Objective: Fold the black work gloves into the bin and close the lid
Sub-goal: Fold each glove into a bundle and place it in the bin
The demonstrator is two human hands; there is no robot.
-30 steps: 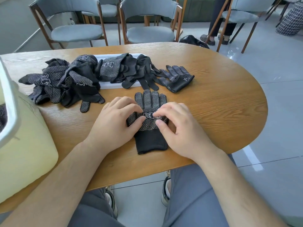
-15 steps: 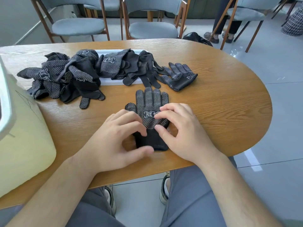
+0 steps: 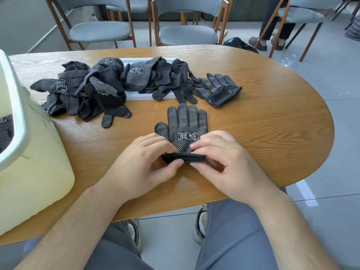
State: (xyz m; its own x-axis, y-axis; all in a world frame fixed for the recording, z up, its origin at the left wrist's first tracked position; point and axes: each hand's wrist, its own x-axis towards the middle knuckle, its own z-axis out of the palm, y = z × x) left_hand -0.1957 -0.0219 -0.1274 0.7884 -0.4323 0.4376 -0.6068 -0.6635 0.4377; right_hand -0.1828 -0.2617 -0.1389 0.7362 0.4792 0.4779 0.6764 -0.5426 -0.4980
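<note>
I am pinching the cuff of the dotted black glove [image 3: 184, 129] at the centre of the frame, my left hand [image 3: 143, 165] and right hand [image 3: 224, 162] both clamping its folded edge. The glove pile [image 3: 101, 88] is lying upper left, the yellow bin [image 3: 29, 164] at far left.

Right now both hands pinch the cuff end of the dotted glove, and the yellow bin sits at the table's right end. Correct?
Not quite. The head view shows the yellow bin at the table's left end. Both the left hand and right hand do pinch the cuff end of the dotted glove.
</note>
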